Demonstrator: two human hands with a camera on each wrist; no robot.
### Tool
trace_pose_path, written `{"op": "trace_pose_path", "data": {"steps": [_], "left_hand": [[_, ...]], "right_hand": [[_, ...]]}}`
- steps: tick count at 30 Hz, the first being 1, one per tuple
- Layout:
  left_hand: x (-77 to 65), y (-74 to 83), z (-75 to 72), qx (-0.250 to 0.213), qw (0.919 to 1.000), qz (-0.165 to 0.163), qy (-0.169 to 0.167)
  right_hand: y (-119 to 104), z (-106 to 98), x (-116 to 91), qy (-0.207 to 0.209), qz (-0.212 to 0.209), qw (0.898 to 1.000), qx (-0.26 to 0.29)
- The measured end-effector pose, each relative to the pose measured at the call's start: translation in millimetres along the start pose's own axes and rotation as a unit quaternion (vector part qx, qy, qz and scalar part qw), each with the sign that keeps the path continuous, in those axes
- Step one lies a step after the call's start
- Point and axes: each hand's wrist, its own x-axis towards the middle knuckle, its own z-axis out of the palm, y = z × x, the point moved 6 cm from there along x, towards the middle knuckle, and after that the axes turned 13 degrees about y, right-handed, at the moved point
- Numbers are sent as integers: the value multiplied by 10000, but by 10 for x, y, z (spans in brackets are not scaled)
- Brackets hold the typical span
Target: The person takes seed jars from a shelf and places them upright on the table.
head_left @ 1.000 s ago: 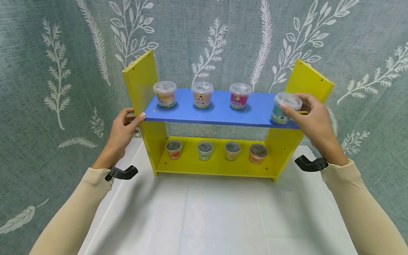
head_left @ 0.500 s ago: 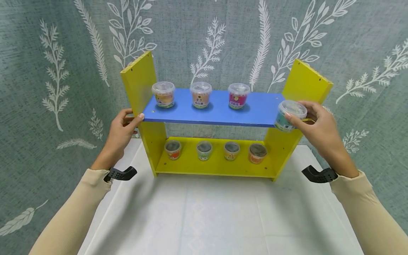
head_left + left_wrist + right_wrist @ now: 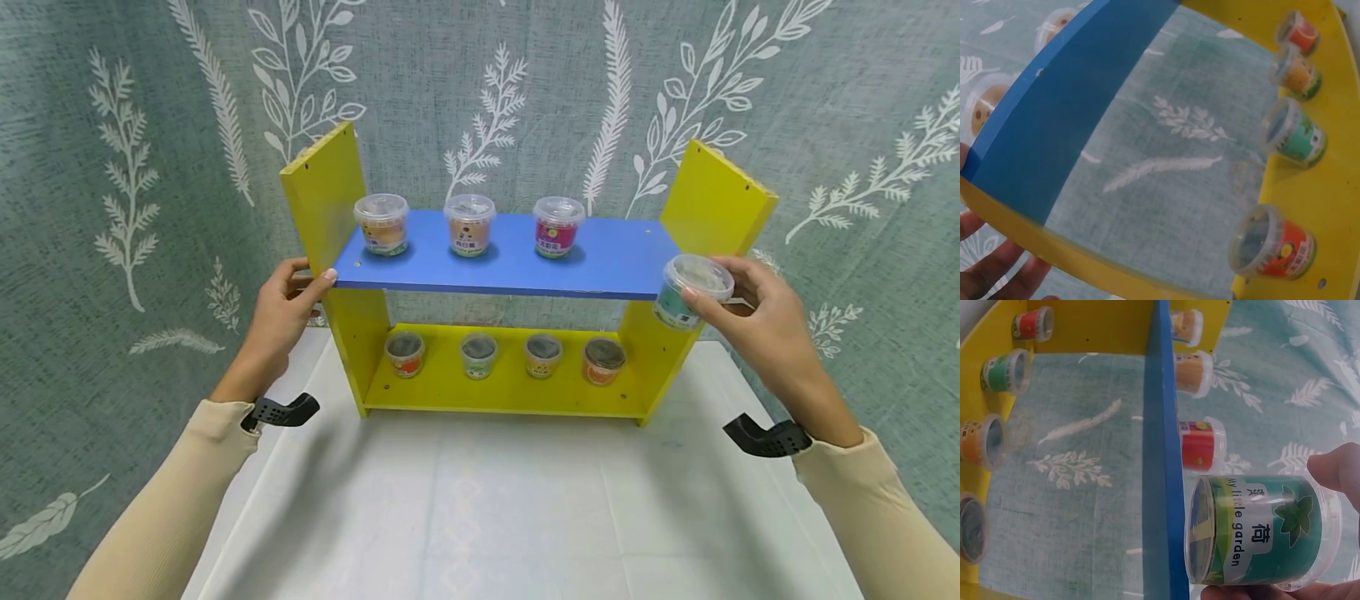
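My right hand point(image 3: 761, 317) grips a clear lidded plastic cup with a teal label point(image 3: 678, 302), thumb at the front of it. In the head view the cup overlaps the right front corner of the blue shelf board point(image 3: 510, 262). The right wrist view shows its "My little garden" print and a green leaf. My left hand point(image 3: 281, 312) holds the left side panel point(image 3: 324, 187) of the yellow shelf unit, thumb on the blue board's front corner, the other fingers around the outside. Three lidded cups stand on the blue board: two orange point(image 3: 382, 225) point(image 3: 470, 227) and one magenta point(image 3: 558, 228).
Several smaller-looking cups stand on the yellow bottom board point(image 3: 495, 398), among them a red-labelled cup point(image 3: 405, 356) and an orange-labelled cup point(image 3: 603, 362). A white cloth point(image 3: 480, 500) covers the table. Behind hangs a grey-green leaf-patterned curtain point(image 3: 420, 100).
My right hand has drawn the teal cup off the blue board's right end, forward and slightly to the right. The left hand keeps its hold on the shelf corner.
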Motion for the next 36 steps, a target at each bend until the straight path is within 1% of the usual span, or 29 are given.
{"op": "trace_pose_path", "data": {"steps": [7, 11, 17, 26, 36], "left_hand": [[-4, 7, 4, -55, 10000, -7, 22], [-8, 15, -2, 26, 10000, -21, -4], [-7, 17, -2, 34, 10000, -56, -36], [-14, 29, 13, -40, 10000, 22, -53], [-9, 25, 2, -19, 10000, 69, -33]], "right_hand": [[57, -44, -123, -140, 87, 9998, -79], [102, -58, -192, -155, 144, 9997, -141], [149, -80, -269, -95, 37, 9994, -323], [342, 2, -409, -265, 177, 9990, -309], [431, 46, -517, -369, 141, 9990, -190]]}}
